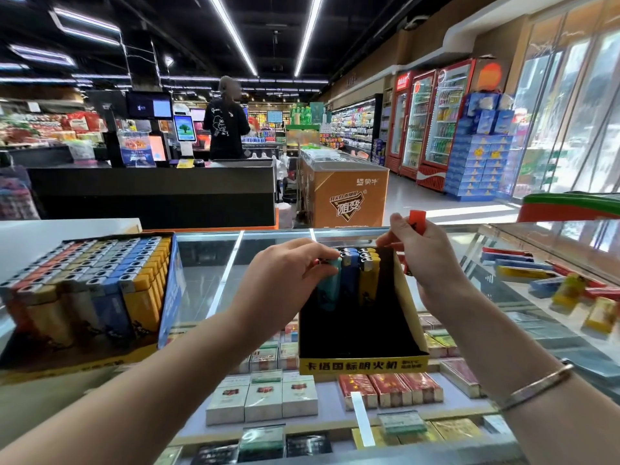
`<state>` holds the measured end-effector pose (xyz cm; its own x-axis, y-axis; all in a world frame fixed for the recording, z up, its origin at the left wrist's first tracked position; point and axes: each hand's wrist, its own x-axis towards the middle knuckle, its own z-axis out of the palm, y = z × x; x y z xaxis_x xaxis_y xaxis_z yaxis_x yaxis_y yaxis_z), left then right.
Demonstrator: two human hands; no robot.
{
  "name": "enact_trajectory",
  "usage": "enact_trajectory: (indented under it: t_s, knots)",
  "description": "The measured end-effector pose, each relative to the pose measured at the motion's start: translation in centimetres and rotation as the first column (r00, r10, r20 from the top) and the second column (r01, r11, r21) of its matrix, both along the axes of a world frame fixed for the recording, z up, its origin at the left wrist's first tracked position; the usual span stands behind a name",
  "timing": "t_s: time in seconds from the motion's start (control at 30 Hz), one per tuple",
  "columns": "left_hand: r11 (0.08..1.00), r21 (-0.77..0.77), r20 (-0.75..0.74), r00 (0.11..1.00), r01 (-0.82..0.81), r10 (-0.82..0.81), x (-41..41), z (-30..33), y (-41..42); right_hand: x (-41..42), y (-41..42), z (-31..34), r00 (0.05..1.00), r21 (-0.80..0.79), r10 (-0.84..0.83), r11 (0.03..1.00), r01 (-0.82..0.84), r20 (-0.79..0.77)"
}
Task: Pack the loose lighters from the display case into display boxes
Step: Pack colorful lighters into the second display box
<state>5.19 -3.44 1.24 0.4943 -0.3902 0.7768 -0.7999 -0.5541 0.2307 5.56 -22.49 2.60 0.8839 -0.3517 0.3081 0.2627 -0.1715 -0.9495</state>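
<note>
A black and yellow display box point(364, 362) stands on the glass counter in the middle. A few rows of upright lighters fill its far end: teal point(328, 290), blue point(349, 280) and yellow point(368, 280). My left hand point(288, 273) grips the teal lighter at the box's left side. My right hand point(426, 256) hovers over the box's far right corner and holds a red lighter point(417, 221) that sticks up above the fingers. Loose lighters point(543, 280) lie scattered on the glass at the right.
A full display box of lighters point(87, 290) stands at the left on the counter. Cigarette packs point(278, 397) fill the shelves under the glass. Beyond the counter stand a black checkout desk point(154, 193), an orange freezer point(345, 196) and a person with their back turned.
</note>
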Motion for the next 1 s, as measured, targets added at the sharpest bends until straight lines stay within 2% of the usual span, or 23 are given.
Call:
enact_trajectory:
  t_s: [0.2, 0.43, 0.57, 0.63, 0.77, 0.87, 1.0]
  knots:
    - [0.999, -0.039, -0.04, 0.999, -0.021, 0.02, -0.2, -0.1, -0.3, 0.0, 0.0, 0.0, 1.0, -0.016, 0.0, 1.0, 0.0, -0.001]
    - [0.981, 0.191, 0.128, 0.992, -0.032, 0.008, -0.4, 0.5, -0.4, 0.0, 0.0, 0.0, 1.0, -0.023, -0.003, 1.0, 0.003, 0.007]
    - [0.963, 0.256, 0.161, 0.986, -0.087, 0.047, -0.3, 0.4, -0.3, -0.1, 0.0, 0.0, 1.0, -0.023, 0.003, 1.0, -0.002, 0.01]
    - [0.959, 0.254, 0.132, 0.987, -0.123, 0.091, 0.0, 0.3, -0.2, 0.0, 0.0, 0.0, 1.0, -0.017, 0.009, 1.0, -0.009, -0.003]
    - [0.973, 0.226, -0.007, 0.998, -0.052, 0.055, 0.4, 0.2, 0.1, -0.2, -0.1, 0.5, 0.999, 0.061, 0.024, 0.998, -0.027, 0.042]
    - [0.962, 0.264, 0.036, 0.997, -0.069, 0.062, 0.5, -0.2, 0.3, -0.4, -0.4, 1.1, 0.995, 0.112, 0.01, 0.993, -0.022, 0.101]
    - [0.956, 0.279, 0.085, 0.994, -0.089, 0.068, 0.3, -0.6, 0.1, -1.1, 0.4, 1.2, 0.982, 0.04, 0.142, 0.988, -0.148, 0.127]
